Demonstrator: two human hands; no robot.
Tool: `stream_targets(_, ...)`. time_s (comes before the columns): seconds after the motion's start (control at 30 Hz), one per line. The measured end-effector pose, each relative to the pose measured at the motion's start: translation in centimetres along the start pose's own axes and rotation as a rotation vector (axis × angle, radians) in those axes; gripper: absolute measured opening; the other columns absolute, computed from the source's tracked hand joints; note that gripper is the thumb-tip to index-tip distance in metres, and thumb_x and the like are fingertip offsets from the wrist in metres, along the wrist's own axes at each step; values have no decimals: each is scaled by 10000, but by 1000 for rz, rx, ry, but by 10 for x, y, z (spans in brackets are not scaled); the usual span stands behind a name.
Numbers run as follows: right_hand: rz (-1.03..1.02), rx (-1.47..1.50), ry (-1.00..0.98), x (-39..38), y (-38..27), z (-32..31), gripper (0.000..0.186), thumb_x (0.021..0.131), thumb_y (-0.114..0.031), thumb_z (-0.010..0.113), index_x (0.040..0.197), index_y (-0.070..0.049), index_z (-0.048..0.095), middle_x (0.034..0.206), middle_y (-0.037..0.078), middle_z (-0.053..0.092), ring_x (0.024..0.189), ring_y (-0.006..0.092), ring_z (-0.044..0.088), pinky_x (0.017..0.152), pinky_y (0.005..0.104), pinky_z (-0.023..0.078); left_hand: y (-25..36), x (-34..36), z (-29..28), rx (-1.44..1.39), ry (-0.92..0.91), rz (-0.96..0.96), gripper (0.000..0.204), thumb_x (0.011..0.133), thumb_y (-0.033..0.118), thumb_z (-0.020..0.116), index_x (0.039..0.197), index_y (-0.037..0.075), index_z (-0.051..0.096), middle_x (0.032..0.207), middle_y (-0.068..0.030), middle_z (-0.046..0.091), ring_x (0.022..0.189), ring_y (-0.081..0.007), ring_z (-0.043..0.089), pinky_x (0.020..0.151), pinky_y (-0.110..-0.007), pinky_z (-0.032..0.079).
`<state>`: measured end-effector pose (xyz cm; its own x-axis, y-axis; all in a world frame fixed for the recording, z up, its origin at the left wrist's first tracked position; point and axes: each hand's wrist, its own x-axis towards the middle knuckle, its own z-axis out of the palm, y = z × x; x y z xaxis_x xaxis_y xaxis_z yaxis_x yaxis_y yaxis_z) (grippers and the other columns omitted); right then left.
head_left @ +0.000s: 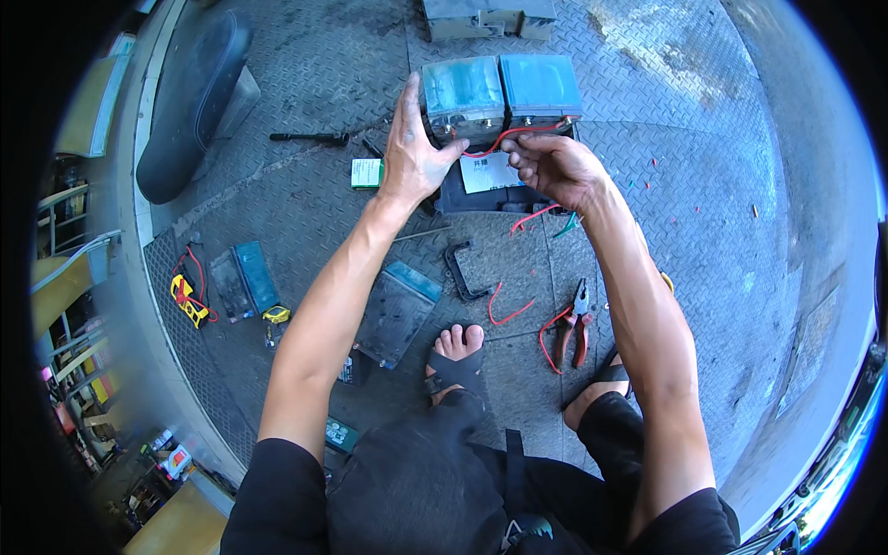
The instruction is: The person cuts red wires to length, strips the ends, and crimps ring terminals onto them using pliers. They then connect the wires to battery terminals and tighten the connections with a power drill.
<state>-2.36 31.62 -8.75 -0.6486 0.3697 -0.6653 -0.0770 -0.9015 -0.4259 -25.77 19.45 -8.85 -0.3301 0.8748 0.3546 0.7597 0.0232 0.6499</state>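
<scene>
Two battery blocks with blue-green tops stand side by side at the far middle, a left battery and a right battery. A thin red wire runs along their near face, by the terminals. My left hand is open against the left battery's side, fingers stretched up and thumb at the wire. Just below the right battery, my right hand has its fingers curled inward, fingertips close to the wire. Whatever they pinch, if anything, is hidden. A black casing with a white label lies under the hands.
Pliers with red handles, red wire offcuts and a black bracket lie near my feet. More batteries rest at left, beside a yellow tool with red leads. A black seat stands far left; a grey box is beyond.
</scene>
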Motion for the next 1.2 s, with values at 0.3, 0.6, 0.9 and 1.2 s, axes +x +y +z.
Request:
stream_targets(0.3,-19,-142,49,-4,-4,18,206,1090,-130,657,1237,1,718,1140,161,809,966,219,773,789,324,599,-6,-7,4,-39,27,-62,585,849,117,870,1353,-42,620,1028,-174,801,878,-281,812,790,-388,633)
stream_targets(0.6,-52,-153,-9,-21,-8,9,278,1093,-165,672,1318,-4,694,1232,155,791,1037,215,761,824,327,587,4,-19,-7,-28,77,-154,400,918,142,830,1234,-44,672,968,-169,812,804,-273,812,728,-393,626)
stream_targets(0.9,-60,-202,51,-27,-10,14,260,1110,-169,641,1296,11,661,1209,176,788,1031,241,761,818,350,594,9,-29,-4,23,71,-184,214,952,186,814,970,-14,739,908,-175,787,821,-354,747,776,-459,576)
stream_targets(1.2,-60,-238,46,-32,-8,9,293,1115,-180,636,1335,13,637,1230,176,780,1048,239,755,836,359,590,10,-33,-2,18,23,-331,256,1075,212,672,1041,-30,749,910,-188,788,937,-323,776,784,-442,574)
